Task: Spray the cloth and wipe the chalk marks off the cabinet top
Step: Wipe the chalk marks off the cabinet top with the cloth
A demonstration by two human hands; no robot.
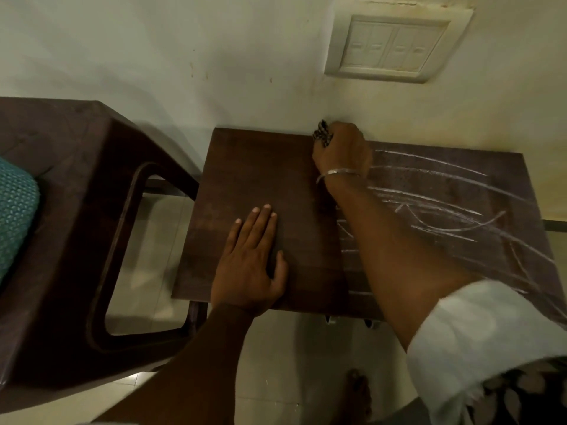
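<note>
Presses the left hand [249, 262] flat, fingers straight, on the unmarked left half of the cabinet top [245, 176]. Clenches the dark cloth [322, 134] in the right hand [344, 148] at the far edge by the wall [245, 72], seemingly mid-wipe. Probably needs firm sweeps rightward next, over the chalk marks [445, 207] covering the right half.

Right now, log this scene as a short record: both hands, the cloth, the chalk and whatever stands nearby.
left hand: flat, fingers straight, resting on the cabinet top
right hand: grips the cloth at the far edge by the wall
cloth: dark, patterned, bunched, mostly hidden by the hand
chalk marks: white strokes across the right part; left part looks free of marks
chair: dark, left of the cabinet
switch panel: on the wall above
</note>
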